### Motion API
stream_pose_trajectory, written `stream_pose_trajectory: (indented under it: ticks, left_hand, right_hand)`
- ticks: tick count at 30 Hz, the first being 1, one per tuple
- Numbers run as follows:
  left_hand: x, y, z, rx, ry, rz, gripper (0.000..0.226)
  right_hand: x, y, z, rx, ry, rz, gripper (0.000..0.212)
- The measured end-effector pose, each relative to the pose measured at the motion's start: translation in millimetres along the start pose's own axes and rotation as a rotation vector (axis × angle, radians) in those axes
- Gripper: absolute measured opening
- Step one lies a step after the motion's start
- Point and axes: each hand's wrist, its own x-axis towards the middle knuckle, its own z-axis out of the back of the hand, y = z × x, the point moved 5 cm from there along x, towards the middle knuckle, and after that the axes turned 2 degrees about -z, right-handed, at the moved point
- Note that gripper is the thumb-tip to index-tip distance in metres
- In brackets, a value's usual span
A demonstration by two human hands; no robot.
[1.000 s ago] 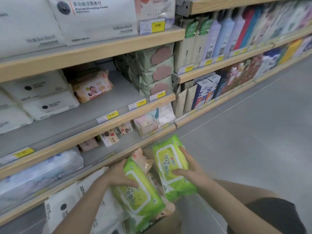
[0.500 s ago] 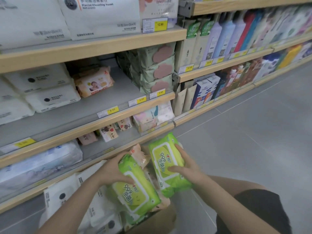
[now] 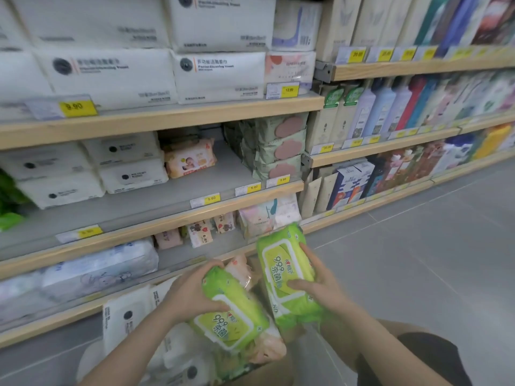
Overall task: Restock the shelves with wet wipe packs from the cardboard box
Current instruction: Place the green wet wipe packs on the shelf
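My left hand grips the top end of a green wet wipe pack that lies tilted over the cardboard box. A second green wet wipe pack is held upright in my right hand, just right of the first and a little higher. White and pink packs fill the box below them. Only a brown strip of the box shows at the bottom edge. The middle shelf in front has a bare grey stretch between white packs and sage green packs.
Wooden-edged shelves hold white tissue packs up top, a baby wipe pack, sage green packs, and small packs on the lowest shelf. Bottles and cartons fill the bay to the right. Grey floor stretches right. My knee is at lower right.
Both hands have lifted slightly with their green packs, and the view has tilted upward, showing more of the top shelves. The grips are unchanged.
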Motion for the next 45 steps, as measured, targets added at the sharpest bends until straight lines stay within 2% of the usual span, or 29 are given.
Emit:
stream_pose_trajectory:
  ticks: [4,10,14,21,24,31,34,40,45]
  left_hand:
    - [-18.3,10.9,55.5,-0.138,-0.191,0.069,0.082]
    - [-69.9,47.3,148.3,-0.082,-0.53,0.172,0.079]
    - [-104.2,84.5,194.3,-0.075,-0.711,0.239,0.077]
    - [-166.2,151.7,255.6,-0.157,-0.991,0.331,0.076]
    - [-192.2,182.4,264.9,-0.178,-1.074,0.411,0.075]
    - [-221.6,228.8,267.0,-0.194,-1.129,0.518,0.073]
    - [-228.2,241.5,266.9,-0.17,-1.144,0.552,0.074]
    - [-234.4,262.2,266.0,-0.165,-1.175,0.613,0.073]
    - [-232.4,264.3,264.2,-0.14,-1.152,0.652,0.075]
  right_hand:
    - [11.0,39.3,-13.9,-0.073,0.058,0.092,0.088]
    - [52.3,107.6,-72.0,-0.249,0.219,0.211,0.082]
    - [88.3,145.8,-135.2,-0.404,0.301,0.313,0.09]
    - [138.6,212.7,-272.2,-0.557,0.534,0.475,0.087]
    - [156.4,237.8,-331.4,-0.684,0.578,0.585,0.088]
    - [190.2,282.2,-464.1,-1.129,0.668,0.892,0.094]
    - [203.3,286.7,-509.6,-1.206,0.64,0.976,0.094]
    - [225.2,278.1,-566.3,-1.199,0.72,0.96,0.091]
    - [248.8,272.8,-564.1,-1.145,0.745,0.894,0.085]
